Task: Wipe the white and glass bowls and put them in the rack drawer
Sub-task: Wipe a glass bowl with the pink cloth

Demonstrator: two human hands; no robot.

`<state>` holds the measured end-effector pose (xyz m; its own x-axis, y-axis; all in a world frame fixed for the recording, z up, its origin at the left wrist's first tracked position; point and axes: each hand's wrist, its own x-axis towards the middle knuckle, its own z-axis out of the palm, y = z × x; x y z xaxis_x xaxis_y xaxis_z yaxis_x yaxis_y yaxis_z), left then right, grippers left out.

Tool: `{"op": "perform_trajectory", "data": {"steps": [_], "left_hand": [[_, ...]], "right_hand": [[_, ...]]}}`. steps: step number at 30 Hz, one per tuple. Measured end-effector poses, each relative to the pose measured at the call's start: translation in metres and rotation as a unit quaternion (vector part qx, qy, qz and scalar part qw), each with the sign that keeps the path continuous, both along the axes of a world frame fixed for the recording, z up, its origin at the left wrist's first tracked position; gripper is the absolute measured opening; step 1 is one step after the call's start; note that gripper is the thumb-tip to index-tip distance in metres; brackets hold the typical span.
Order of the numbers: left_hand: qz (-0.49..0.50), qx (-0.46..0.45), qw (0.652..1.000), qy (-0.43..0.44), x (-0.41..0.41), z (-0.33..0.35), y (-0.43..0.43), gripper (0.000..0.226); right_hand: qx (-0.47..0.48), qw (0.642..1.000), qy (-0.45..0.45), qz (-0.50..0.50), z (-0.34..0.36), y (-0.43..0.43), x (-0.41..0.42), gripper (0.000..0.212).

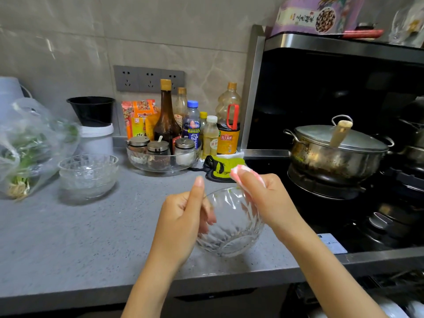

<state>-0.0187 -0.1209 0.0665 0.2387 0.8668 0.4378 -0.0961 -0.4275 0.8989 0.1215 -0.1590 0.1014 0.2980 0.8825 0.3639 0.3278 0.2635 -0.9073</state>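
I am recording the left hand [183,216] gripping the cut-glass bowl [231,226] at its left rim, fingers curling against the wall and thumb pointing straight up. The right hand [268,198] is pinching a pink-and-white cloth [246,173] with fingers pressed together, bearing it on the far right rim. The bowl is sitting tilted over the grey countertop [68,226], just beside the stove [332,216]; I cannot tell whether its base is touching, and a stack of glass bowls [88,173] is standing well apart to the left.
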Motion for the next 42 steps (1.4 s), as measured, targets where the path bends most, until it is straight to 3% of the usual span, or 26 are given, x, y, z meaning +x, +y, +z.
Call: {"op": "perform_trajectory", "data": {"steps": [5,9,11,13,15,17,19,20,22,23,25,27,28,31,33,35,37,39,42], "left_hand": [[0.063,0.030,0.998,0.002,0.009,0.000,-0.006,0.062],[0.108,-0.095,0.984,-0.105,0.013,-0.013,-0.007,0.058],[0.134,-0.135,0.972,-0.142,0.018,-0.021,-0.003,0.061],[0.126,-0.128,0.974,-0.138,0.025,-0.023,-0.003,0.072],[0.105,-0.122,0.979,-0.128,0.030,-0.021,-0.009,0.073],[0.114,-0.118,0.978,-0.125,0.030,-0.017,-0.015,0.063],[0.130,-0.122,0.975,-0.134,0.029,-0.014,-0.018,0.063],[0.136,-0.128,0.972,-0.142,0.027,-0.014,-0.018,0.064],[0.142,-0.130,0.970,-0.150,0.024,-0.013,-0.016,0.064],[0.138,-0.126,0.970,-0.154,0.024,-0.013,-0.014,0.063],[0.123,-0.110,0.975,-0.146,0.026,-0.015,-0.013,0.061],[0.105,-0.084,0.984,-0.117,0.030,-0.017,-0.014,0.069],[0.102,-0.081,0.986,-0.103,0.031,-0.017,-0.016,0.072],[0.110,-0.089,0.984,-0.110,0.028,-0.013,-0.017,0.065],[0.098,-0.103,0.981,-0.131,0.022,-0.012,-0.015,0.058],[0.063,-0.126,0.977,-0.159,0.016,-0.015,-0.011,0.073],[0.027,-0.161,0.966,-0.201,0.012,-0.017,-0.007,0.081],[0.015,-0.181,0.957,-0.225,0.011,-0.013,-0.008,0.066],[-0.008,-0.199,0.956,-0.214,0.011,-0.015,-0.005,0.059]], "right_hand": [[0.061,0.996,-0.063,0.002,-0.016,-0.002,-0.007,0.062],[0.075,0.996,-0.046,0.009,-0.046,-0.006,-0.018,0.043],[0.098,0.980,-0.167,-0.037,-0.056,-0.010,-0.029,0.047],[0.138,0.936,-0.306,-0.101,-0.062,-0.010,-0.038,0.054],[0.163,0.916,-0.341,-0.136,-0.059,-0.008,-0.037,0.052],[0.147,0.950,-0.255,-0.109,-0.049,-0.005,-0.029,0.047],[0.091,0.992,-0.083,-0.040,-0.040,-0.004,-0.018,0.051],[0.056,0.998,-0.004,-0.011,-0.039,-0.004,-0.014,0.057],[0.046,0.998,0.047,0.002,-0.042,-0.008,-0.013,0.060],[0.066,0.997,0.029,-0.005,-0.044,-0.010,-0.018,0.057],[0.111,0.986,-0.116,-0.052,-0.044,-0.012,-0.027,0.049],[0.143,0.940,-0.290,-0.110,-0.044,-0.007,-0.031,0.045],[0.149,0.928,-0.317,-0.125,-0.042,-0.004,-0.031,0.044],[0.121,0.959,-0.233,-0.109,-0.034,-0.001,-0.029,0.042],[0.058,0.994,-0.085,-0.048,-0.024,-0.001,-0.022,0.051],[-0.013,0.998,0.061,0.010,-0.015,-0.003,-0.015,0.046],[-0.048,0.992,0.113,0.025,-0.013,-0.005,-0.012,0.034],[-0.055,0.985,0.161,0.016,-0.014,-0.004,-0.009,0.027],[-0.050,0.987,0.150,-0.021,-0.016,-0.005,-0.006,0.023]]}}
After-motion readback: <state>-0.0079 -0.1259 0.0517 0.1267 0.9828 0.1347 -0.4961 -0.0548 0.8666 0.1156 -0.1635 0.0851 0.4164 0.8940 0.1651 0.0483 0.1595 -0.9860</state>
